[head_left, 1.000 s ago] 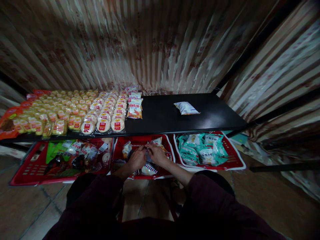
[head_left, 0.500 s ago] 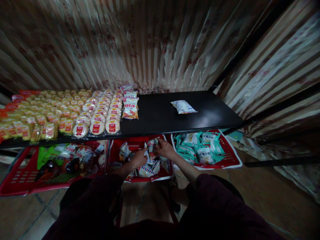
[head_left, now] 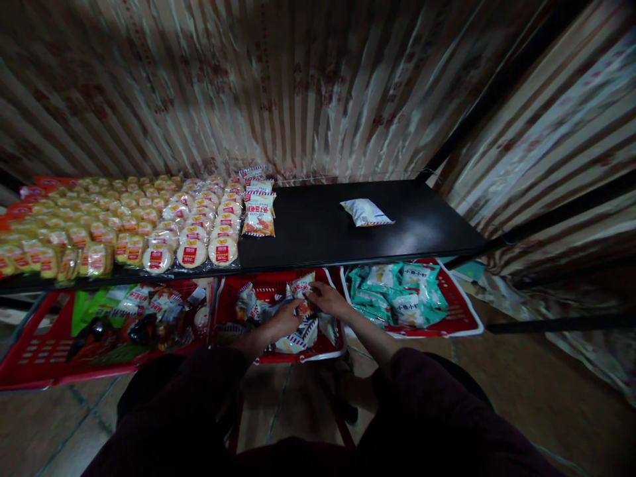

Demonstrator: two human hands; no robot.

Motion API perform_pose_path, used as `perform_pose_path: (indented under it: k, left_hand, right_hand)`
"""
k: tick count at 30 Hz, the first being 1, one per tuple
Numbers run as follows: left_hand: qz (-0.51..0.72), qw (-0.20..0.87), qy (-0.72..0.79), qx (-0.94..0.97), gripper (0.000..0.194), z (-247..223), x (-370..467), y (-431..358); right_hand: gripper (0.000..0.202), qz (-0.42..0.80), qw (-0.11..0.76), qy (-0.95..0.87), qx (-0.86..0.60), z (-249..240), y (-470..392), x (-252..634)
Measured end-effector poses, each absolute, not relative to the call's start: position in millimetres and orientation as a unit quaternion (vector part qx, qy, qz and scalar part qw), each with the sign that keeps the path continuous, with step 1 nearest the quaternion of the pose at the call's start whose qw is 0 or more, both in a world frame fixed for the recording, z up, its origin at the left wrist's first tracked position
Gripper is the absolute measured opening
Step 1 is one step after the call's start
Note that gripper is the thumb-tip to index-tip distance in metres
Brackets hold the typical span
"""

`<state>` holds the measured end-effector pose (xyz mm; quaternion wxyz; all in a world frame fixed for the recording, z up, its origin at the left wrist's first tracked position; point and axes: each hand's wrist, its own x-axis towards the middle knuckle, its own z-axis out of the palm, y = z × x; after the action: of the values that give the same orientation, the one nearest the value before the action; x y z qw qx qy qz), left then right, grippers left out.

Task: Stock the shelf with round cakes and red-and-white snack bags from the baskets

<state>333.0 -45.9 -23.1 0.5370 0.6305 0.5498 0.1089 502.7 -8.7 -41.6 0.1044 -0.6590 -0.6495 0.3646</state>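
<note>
Both my hands are over the middle red basket, which holds several white and orange snack bags with striped edges. My right hand is closed on the right side of one snack bag, its printed face turned up. My left hand is closed at the lower left of that same bag; its fingertips are partly hidden. Under my hands lie more bags of this kind, among them a striped-edge bag. On the black shelf above, a similar row of bags stands beside round wrapped cakes.
A single white bag lies on the black shelf. Yellow packaged cakes crowd its left part. To the right is a basket with teal bags; to the left, a basket of mixed packs. A striped curtain hangs behind.
The snack bag in my right hand has tilted, and more of its printed face shows. My left hand has moved right, onto the same bag.
</note>
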Motion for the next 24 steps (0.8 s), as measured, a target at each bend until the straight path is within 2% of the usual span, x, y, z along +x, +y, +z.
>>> perform_pose_path:
  k: [7, 11, 16, 24]
  left_hand:
    - [0.144, 0.489, 0.529, 0.678, 0.047, -8.7, 333.6, -53.0]
    - [0.177, 0.513, 0.521, 0.659, 0.046, -6.2, 329.9, -59.5]
    - [0.186, 0.513, 0.516, 0.660, 0.045, -8.3, 320.5, -65.2]
    - [0.231, 0.359, 0.532, 0.731, 0.027, 5.5, 304.1, -65.9]
  right_hand:
    - [0.036, 0.429, 0.202, -0.594, -0.650, -29.8, -2.9, 508.9]
    - [0.045, 0.526, 0.247, -0.519, -0.627, -22.2, -2.6, 507.1]
    - [0.039, 0.652, 0.275, -0.415, -0.572, -21.0, -6.3, 503.3]
    - [0.044, 0.731, 0.270, -0.379, -0.499, -6.4, -4.5, 507.4]
